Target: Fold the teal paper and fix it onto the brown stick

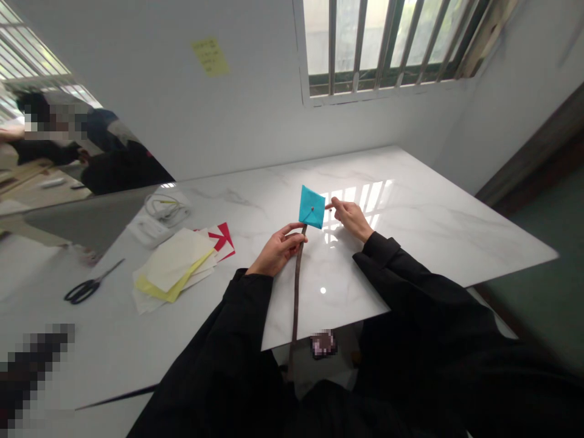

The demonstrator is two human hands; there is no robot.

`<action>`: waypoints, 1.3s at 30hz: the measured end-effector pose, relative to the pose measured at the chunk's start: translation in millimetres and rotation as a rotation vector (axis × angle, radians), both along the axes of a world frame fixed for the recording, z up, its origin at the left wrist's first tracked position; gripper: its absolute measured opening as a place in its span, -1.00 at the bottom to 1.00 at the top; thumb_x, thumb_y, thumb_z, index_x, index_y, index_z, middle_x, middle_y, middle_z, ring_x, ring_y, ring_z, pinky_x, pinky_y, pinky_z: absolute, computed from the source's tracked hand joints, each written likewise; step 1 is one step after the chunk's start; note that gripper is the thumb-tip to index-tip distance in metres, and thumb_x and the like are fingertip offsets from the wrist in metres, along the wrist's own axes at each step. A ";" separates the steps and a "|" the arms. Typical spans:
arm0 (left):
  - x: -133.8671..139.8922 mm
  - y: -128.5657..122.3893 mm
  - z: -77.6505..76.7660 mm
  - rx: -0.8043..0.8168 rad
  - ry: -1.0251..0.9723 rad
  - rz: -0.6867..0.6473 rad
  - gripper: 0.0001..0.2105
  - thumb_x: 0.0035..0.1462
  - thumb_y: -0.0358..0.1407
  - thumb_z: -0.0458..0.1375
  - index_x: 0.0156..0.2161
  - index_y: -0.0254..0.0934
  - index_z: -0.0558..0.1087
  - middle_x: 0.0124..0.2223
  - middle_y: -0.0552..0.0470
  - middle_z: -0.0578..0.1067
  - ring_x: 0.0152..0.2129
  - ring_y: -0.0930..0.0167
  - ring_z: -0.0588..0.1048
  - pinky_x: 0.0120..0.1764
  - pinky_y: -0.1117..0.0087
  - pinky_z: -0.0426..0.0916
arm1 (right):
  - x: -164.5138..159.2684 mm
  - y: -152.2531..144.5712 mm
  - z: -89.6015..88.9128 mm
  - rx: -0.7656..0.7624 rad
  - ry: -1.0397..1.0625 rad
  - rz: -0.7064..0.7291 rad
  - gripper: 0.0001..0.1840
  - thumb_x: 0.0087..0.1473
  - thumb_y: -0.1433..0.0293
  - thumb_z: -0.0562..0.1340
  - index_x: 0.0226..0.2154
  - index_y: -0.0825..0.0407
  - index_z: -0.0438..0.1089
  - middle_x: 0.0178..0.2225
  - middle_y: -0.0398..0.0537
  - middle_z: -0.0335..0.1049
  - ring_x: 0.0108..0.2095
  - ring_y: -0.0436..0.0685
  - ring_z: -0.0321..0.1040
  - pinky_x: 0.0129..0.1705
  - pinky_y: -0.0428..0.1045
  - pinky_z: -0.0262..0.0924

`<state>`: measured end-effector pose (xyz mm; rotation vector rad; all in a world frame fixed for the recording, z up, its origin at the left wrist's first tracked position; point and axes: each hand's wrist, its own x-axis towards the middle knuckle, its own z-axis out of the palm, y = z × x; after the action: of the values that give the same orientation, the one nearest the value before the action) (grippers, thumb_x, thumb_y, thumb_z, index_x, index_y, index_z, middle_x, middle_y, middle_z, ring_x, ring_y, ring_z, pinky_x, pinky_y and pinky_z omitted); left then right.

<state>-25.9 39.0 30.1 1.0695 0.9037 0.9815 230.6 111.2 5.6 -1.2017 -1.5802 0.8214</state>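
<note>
My left hand is closed round the upper part of a thin dark brown stick, which runs down past the table's front edge. At its top is a square of folded blue paper, with a small bead-like pin head at its centre. This blue piece looks like a paper pinwheel, though its folds are hard to make out. Beside its right edge is my right hand, index finger stretched towards the paper and the other fingers curled. Nothing shows in that hand; whether the fingertip touches the paper I cannot tell.
White and yellow paper sheets lie left of my hands, with red paper cutouts beside them. Black-handled scissors are farther left. Behind the sheets sits a white object with a cable. Other people appear in the background at left.
</note>
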 end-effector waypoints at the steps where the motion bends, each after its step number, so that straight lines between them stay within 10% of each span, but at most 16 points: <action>1: 0.0 0.0 0.1 -0.001 -0.002 0.002 -0.48 0.02 -0.22 0.54 0.08 -0.28 0.58 -0.26 0.00 0.61 -0.40 0.48 0.43 -0.33 0.45 0.28 | 0.4 0.4 -0.3 -0.003 -0.032 -0.010 -0.03 0.28 -0.43 -0.02 -0.31 0.06 0.65 -0.57 -0.12 0.28 -0.46 0.10 0.28 -0.26 0.03 0.18; 3: -0.1 -0.1 0.2 0.000 0.000 0.004 -0.49 0.02 -0.23 0.54 0.08 -0.28 0.58 -0.25 -0.01 0.61 -0.40 0.48 0.43 -0.33 0.45 0.28 | 0.8 0.5 0.1 0.009 -0.053 -0.029 -0.01 0.28 -0.44 -0.04 -0.43 0.06 0.60 -0.55 -0.08 0.31 -0.45 0.11 0.31 -0.25 0.03 0.19; 8: 0.0 0.2 -0.7 -0.008 0.009 -0.008 -0.49 0.02 -0.22 0.55 0.07 -0.29 0.58 -0.26 -0.01 0.60 -0.40 0.48 0.43 -0.33 0.45 0.28 | 1.4 -0.3 1.3 0.046 0.031 0.024 -0.04 0.28 -0.41 0.06 0.18 0.02 0.56 -0.49 -0.17 0.37 -0.44 0.10 0.32 -0.28 0.00 0.21; 14: -0.3 1.0 -2.0 -0.003 0.002 0.008 -0.48 0.00 -0.21 0.55 0.06 -0.30 0.59 -0.27 0.01 0.59 -0.39 0.46 0.45 -0.31 0.43 0.31 | 2.1 2.8 -2.8 -0.022 -0.041 -0.030 0.03 0.25 -0.48 -0.07 -0.58 0.03 0.53 -0.60 -0.02 0.34 -0.45 0.13 0.37 -0.25 0.03 0.25; 23: 1.8 -2.3 3.2 -0.010 0.022 0.009 -0.45 -0.01 -0.21 0.56 0.09 -0.32 0.59 -0.28 0.00 0.59 -0.40 0.48 0.41 -0.32 0.44 0.27 | -0.3 -1.2 5.1 0.016 0.073 -0.002 -0.06 0.30 -0.36 0.11 0.25 0.05 0.52 -0.53 -0.19 0.34 -0.46 0.10 0.31 -0.33 0.00 0.21; 29: 0.9 -0.8 0.7 -0.005 0.017 0.004 -0.48 0.01 -0.22 0.55 0.07 -0.31 0.59 -0.27 0.00 0.59 -0.40 0.48 0.42 -0.31 0.43 0.28 | 0.9 1.7 0.0 -0.020 -0.036 -0.020 -0.01 0.26 -0.45 -0.03 -0.49 0.04 0.58 -0.59 -0.07 0.30 -0.47 0.10 0.31 -0.28 0.03 0.21; 35: -0.7 0.2 -0.9 -0.003 0.015 0.001 -0.49 0.04 -0.22 0.53 0.09 -0.31 0.59 -0.25 -0.01 0.58 -0.38 0.46 0.43 -0.30 0.42 0.31 | 1.3 3.1 -1.2 0.012 0.052 0.022 -0.05 0.24 -0.43 0.07 0.02 0.06 0.62 -0.52 -0.16 0.34 -0.47 0.08 0.28 -0.32 0.00 0.16; 39: -0.6 0.7 -1.6 -0.009 0.000 0.008 -0.47 0.01 -0.22 0.55 0.07 -0.31 0.59 -0.27 0.00 0.59 -0.38 0.47 0.44 -0.30 0.43 0.31 | 1.3 4.6 -4.3 -0.073 -0.030 0.048 0.01 0.23 -0.48 -0.03 -0.46 0.05 0.60 -0.61 -0.09 0.28 -0.50 0.08 0.28 -0.31 0.02 0.15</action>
<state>-26.6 39.8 28.5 1.0587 0.9120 0.9829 231.9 115.8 1.3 -1.2376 -1.6207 0.9025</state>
